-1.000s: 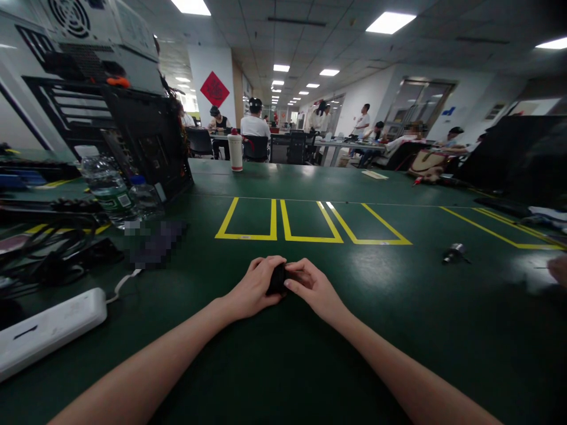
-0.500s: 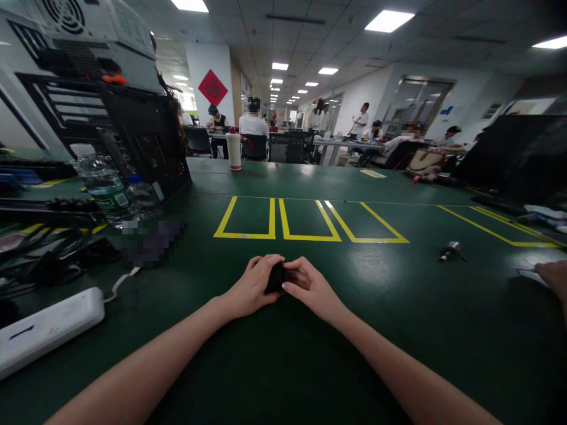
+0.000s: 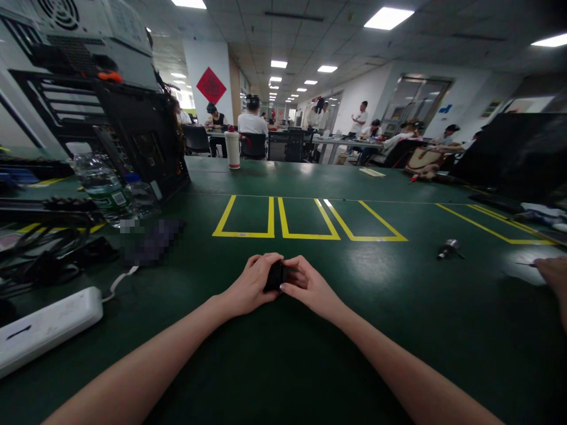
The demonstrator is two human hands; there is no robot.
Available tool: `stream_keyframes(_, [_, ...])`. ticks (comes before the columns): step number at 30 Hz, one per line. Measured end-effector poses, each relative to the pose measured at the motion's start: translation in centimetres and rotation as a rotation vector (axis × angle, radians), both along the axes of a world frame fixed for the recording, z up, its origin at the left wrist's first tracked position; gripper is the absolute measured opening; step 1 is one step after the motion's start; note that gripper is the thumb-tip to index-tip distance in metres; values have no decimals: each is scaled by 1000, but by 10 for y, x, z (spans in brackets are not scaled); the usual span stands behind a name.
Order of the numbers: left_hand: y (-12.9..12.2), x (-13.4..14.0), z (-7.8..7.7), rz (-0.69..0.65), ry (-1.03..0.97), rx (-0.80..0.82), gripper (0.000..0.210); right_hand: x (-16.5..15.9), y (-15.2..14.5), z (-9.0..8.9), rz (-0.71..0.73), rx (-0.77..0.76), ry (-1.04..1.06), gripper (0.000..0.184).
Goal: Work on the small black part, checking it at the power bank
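Note:
A small black box-like object is held between my two hands, just above or on the green table; I cannot make out its kind. My left hand wraps round its left side, fingers over the top and thumb low in front. From the other side my right hand grips its right edge, thumb at the front and fingers curled behind. The hands hide much of the object. Beyond them, yellow tape outlines mark the tabletop.
A white power strip, dark cables, a water bottle and a black computer case stand left. A white cup is at the far edge. Right lie a small metal part and another person's hand holding a thin tool.
My hands and the black object stay almost in place. The view has shifted very slightly. At the right edge, the other person's hand and thin tool have moved a little.

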State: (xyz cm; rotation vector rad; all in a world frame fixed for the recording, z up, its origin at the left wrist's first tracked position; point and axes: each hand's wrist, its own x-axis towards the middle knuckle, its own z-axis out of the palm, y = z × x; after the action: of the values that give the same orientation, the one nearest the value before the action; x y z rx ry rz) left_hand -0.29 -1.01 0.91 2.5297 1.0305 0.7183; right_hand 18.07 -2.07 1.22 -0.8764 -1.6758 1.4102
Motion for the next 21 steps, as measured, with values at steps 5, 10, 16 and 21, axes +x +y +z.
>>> stream_keyframes(5, [-2,0,5,-1,5,2,59,-2,-1,0,-64,53,-3,19])
stream_keyframes(10, [-3,0,10,-8,15,-15,58,-2,1,-2,-97,53,-38,34])
stream_keyframes(16, [-2,1,5,-6,-1,0,58,0,0,-2,-32,36,-29,29])
stream_keyframes(21, [-2,1,6,-16,0,0,59,-2,0,-3,-58,50,11,19])
